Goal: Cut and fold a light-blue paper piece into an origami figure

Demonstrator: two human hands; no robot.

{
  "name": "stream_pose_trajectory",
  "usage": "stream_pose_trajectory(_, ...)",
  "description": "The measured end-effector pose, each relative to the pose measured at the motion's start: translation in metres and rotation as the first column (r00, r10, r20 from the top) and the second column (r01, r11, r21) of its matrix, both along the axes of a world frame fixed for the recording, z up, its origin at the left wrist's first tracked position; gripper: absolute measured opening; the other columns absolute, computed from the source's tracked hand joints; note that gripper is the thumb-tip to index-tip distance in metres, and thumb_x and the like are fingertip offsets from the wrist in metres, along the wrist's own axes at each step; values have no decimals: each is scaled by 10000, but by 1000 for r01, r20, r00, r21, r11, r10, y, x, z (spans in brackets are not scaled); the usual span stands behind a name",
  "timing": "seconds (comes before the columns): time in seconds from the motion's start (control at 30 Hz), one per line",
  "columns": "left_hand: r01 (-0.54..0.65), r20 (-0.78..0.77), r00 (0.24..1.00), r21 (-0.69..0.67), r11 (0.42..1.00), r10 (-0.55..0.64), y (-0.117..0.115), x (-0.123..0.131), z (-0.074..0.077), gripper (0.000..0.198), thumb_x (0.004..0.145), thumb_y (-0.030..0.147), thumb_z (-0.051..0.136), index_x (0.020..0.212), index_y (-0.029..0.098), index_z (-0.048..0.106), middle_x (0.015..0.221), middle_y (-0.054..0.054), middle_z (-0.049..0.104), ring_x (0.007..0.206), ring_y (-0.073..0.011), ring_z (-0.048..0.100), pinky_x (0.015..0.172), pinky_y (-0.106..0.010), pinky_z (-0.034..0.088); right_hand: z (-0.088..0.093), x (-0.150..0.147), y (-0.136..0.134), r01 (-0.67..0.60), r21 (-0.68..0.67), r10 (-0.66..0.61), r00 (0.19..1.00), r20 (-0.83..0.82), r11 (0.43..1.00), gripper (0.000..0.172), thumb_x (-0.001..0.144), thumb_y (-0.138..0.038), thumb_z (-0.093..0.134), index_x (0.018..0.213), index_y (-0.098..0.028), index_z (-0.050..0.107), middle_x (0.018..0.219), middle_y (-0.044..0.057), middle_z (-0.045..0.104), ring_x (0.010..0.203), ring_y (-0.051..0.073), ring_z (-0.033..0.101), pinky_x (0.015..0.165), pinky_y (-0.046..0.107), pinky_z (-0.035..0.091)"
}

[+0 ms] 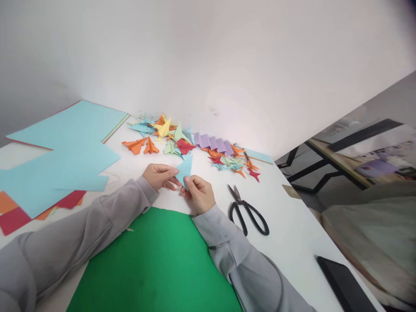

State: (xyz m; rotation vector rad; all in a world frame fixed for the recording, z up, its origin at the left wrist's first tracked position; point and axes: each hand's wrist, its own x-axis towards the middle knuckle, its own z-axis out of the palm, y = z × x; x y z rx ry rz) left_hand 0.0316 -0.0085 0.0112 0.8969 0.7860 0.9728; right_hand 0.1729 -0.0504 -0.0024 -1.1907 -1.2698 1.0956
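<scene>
A folded light-blue paper triangle (186, 168) stands between my two hands above the white table (292, 234). My left hand (160, 176) pinches its left lower edge with fingers closed. My right hand (199, 193) grips its bottom corner, thumb pressed on the paper. Both arms wear grey sleeves. A large green sheet (156, 264) lies under my forearms.
Black scissors (248, 211) lie just right of my right hand. A pile of coloured folded paper shapes (195, 145) sits against the wall. Light-blue sheets (61, 151) over red and orange ones lie at left. A dark phone (344, 286) rests near the table's right edge.
</scene>
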Motion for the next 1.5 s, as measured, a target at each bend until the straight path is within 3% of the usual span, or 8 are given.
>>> stream_pose_trajectory(0.53,-26,-74,997,-58,998,22,-1,2,5,182,597,209,727,627,58,630,461,-77,628,437,-163,615,416,-217,506,2,1,0,7,30,-10,994,105,1000,348,732,-495,535,610,-172,571,460,-20,552,367,82,427,388,220,342)
stream_pose_trajectory(0.8,-25,-70,997,-86,996,19,-2,1,7,119,648,146,680,610,48,626,468,-86,632,439,-161,619,419,-209,510,-1,2,1,6,30,-8,998,66,1000,315,712,-463,569,612,-165,587,446,-20,544,365,83,416,382,219,325)
stream_pose_trajectory(0.97,-18,-72,997,-85,996,12,-1,1,8,182,591,194,729,604,49,620,481,-84,634,456,-174,626,415,-220,512,-1,1,1,11,14,-11,998,55,1000,320,711,-465,572,599,-166,587,439,-23,541,359,81,412,380,219,323)
stream_pose_trajectory(1.13,-25,-112,993,8,1000,26,0,1,1,265,497,257,778,610,67,632,468,-65,628,441,-152,605,404,-222,502,-2,2,2,-4,3,4,1000,-2,1000,320,708,-469,579,615,-164,603,465,-13,562,371,82,431,376,217,330)
stream_pose_trajectory(1.4,-35,-181,982,72,997,48,-2,0,0,243,501,260,772,568,83,620,426,-49,608,385,-137,576,397,-223,491,0,-2,0,-4,-14,4,1000,-22,1000,326,687,-430,624,522,-161,544,440,-9,570,355,72,439,370,204,329)
stream_pose_trajectory(1.5,-14,-159,987,27,1000,18,-3,0,3,231,521,246,764,537,78,606,414,-56,599,381,-143,574,387,-224,484,2,-4,-1,19,-31,-20,999,-33,999,342,631,-429,669,488,-170,497,417,-17,560,344,74,446,370,204,345)
